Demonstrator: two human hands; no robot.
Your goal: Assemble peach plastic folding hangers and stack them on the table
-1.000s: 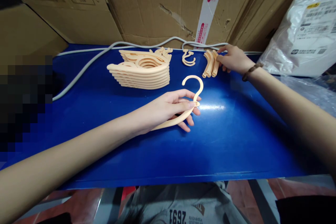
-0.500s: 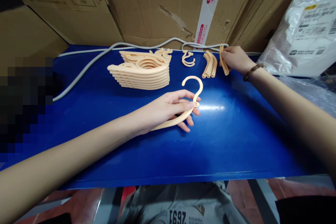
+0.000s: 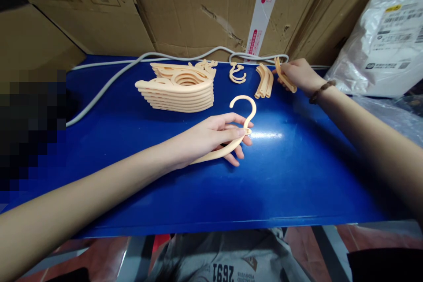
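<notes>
My left hand grips a cream plastic hanger piece, a curved arm with a hook on top, thumb pressed at the joint below the hook. Part of the arm runs hidden under the hand and wrist. At the back right, my right hand is closed on a curved cream hanger arm, which tilts down to the right. Just left of it lie several similar hanger arms side by side. Loose hooks lie farther left. Beyond my left hand sits a neat stack of folded hangers.
Everything lies on a blue tabletop. A grey cable snakes along the back edge. Cardboard boxes wall off the rear. A white plastic parcel with labels stands at the right.
The hanger arm in my right hand has turned, its lower end swinging to the right, and the hand has shifted slightly right. My left hand keeps its place.
</notes>
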